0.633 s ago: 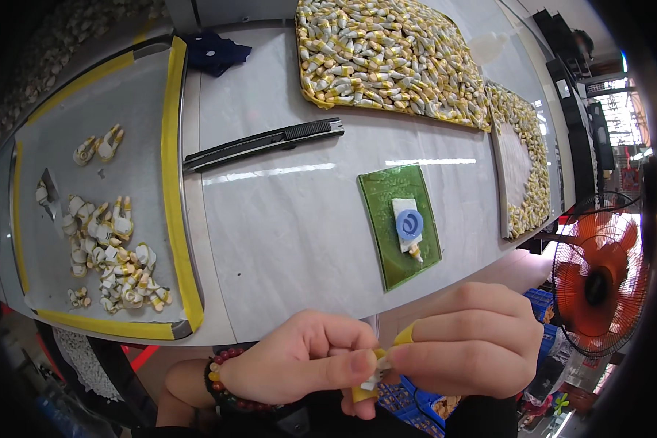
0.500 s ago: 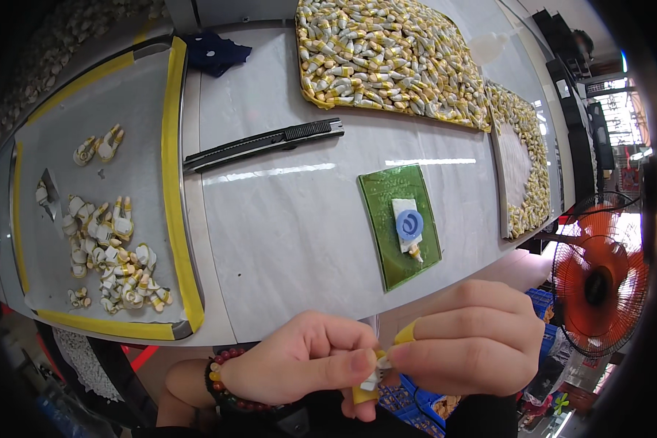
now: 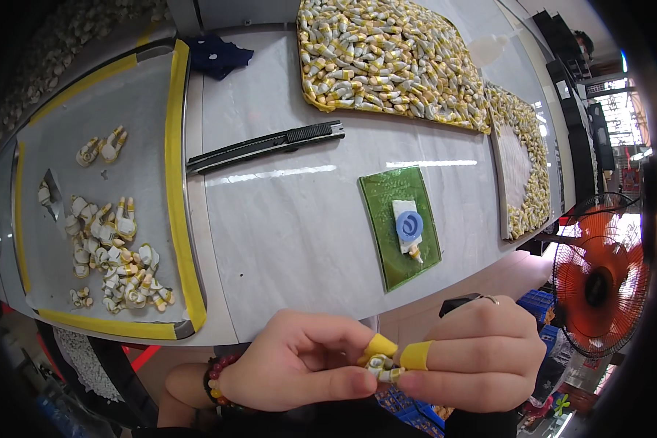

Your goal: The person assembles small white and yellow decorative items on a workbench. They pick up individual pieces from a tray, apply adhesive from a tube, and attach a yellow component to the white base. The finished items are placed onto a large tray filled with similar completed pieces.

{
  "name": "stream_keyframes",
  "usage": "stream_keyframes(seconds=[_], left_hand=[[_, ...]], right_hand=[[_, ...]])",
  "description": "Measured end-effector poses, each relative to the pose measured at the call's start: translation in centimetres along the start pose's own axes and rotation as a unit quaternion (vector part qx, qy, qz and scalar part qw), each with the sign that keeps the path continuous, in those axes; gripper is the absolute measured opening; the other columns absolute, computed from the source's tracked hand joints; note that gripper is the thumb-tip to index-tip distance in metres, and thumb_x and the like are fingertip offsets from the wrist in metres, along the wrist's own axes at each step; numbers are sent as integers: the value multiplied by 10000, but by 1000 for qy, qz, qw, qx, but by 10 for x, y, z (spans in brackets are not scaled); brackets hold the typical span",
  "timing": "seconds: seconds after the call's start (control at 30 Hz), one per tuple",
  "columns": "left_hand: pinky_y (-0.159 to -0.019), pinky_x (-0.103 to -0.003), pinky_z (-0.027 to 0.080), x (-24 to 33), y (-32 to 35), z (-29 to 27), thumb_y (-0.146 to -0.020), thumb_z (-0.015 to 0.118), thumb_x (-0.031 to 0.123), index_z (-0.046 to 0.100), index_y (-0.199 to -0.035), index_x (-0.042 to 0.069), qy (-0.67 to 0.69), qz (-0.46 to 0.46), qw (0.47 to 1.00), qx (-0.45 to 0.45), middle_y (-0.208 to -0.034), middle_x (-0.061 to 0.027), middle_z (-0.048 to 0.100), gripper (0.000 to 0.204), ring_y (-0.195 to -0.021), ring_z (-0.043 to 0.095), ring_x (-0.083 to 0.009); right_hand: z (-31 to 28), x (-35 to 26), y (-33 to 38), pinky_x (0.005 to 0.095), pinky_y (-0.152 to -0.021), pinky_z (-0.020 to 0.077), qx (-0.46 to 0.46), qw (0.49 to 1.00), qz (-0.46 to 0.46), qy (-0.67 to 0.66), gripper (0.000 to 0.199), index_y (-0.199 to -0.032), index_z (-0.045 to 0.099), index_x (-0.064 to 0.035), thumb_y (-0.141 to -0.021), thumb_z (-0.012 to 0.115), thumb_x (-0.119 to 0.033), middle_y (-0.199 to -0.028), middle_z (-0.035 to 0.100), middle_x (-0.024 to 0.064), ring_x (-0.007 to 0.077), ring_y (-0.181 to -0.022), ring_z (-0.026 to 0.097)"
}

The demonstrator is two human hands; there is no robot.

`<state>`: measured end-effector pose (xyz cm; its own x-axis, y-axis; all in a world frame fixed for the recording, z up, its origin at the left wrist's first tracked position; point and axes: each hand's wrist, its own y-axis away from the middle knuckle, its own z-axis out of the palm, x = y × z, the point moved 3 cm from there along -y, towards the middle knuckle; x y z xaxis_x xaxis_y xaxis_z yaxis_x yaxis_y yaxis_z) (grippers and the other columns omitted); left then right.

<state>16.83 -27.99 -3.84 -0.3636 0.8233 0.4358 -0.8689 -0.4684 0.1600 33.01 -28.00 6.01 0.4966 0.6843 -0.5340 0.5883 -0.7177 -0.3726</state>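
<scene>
My left hand [image 3: 299,361] and my right hand [image 3: 471,358] meet just below the table's near edge. Together they pinch a small white and yellow part [image 3: 382,365] between the fingertips. Yellow finger cots cover a left fingertip and a right fingertip. A beaded bracelet sits on my left wrist. Straight above the hands, on the table, lies a green mat [image 3: 401,223] with a white block and a blue round piece [image 3: 409,225] on it.
A tray edged with yellow tape [image 3: 175,182] at the left holds several loose white and yellow parts [image 3: 113,255]. A black utility knife [image 3: 266,144] lies mid-table. Heaped trays of the same parts [image 3: 387,62] fill the back and right. An orange fan [image 3: 598,281] stands at right.
</scene>
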Motion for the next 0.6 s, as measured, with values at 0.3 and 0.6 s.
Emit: stream_keyframes(seconds=[0.3,0.6], left_hand=[[-604,-247,484,18,0,3,-708,802,133,692,-991,9,-384,212,898,37,-778,-102,664,327,-664,638,-190],[-651,-354,556,14,0,10,-816,694,269,615,-899,-73,-230,195,953,0,-776,-139,633,361,-625,632,-201]], right_hand=[[17,-3,11,247,-541,483,155,968,-183,75,96,-793,655,5,-715,672,-48,-792,645,97,193,-644,601],[-109,15,60,224,-659,476,379,835,117,382,214,-1020,651,-65,-815,670,-8,-870,640,95,125,-735,592]])
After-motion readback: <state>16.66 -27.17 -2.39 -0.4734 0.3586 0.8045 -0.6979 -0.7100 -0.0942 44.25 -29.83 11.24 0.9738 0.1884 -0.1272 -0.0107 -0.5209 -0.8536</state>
